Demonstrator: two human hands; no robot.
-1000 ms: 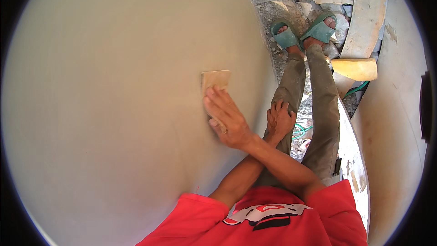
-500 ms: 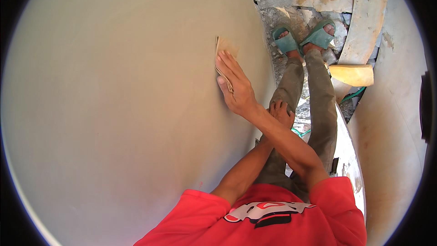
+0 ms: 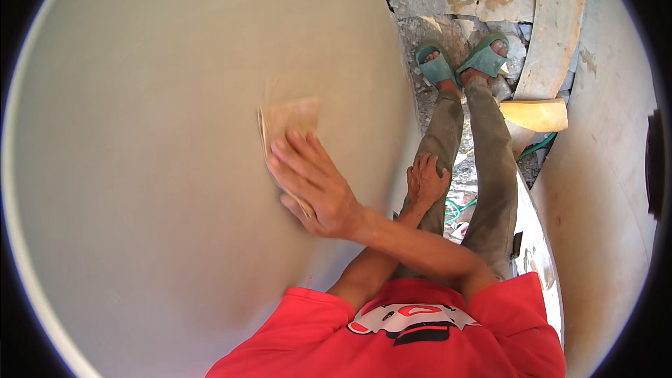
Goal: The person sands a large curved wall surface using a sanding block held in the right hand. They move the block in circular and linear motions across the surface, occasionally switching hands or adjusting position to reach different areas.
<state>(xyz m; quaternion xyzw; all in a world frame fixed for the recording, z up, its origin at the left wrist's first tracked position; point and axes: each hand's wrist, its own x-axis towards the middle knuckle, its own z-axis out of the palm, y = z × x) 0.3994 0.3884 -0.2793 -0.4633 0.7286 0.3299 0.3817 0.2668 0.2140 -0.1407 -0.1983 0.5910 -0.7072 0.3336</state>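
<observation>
My right hand (image 3: 320,192), its arm crossed over the left one, presses a folded tan sheet of sandpaper (image 3: 292,113) against a broad, smooth grey-beige surface (image 3: 154,168). The thumb sits at the sheet's lower edge and the fingers lie over its face; part of the sheet is hidden beneath them. My left hand (image 3: 427,180) rests on my trouser leg (image 3: 442,129) near the knee. Its fingers are spread and it holds nothing.
Green sandals (image 3: 483,57) are on my feet, on rubble ground. To the right lie a long curved strip (image 3: 556,28), a yellow foam-like piece (image 3: 535,115) and a green cord (image 3: 539,145). A large stained pale panel (image 3: 595,189) stands at the far right.
My right hand has moved left and down across the surface with the sandpaper, and more of the sheet shows. My left hand stays on the leg, less covered by the right forearm.
</observation>
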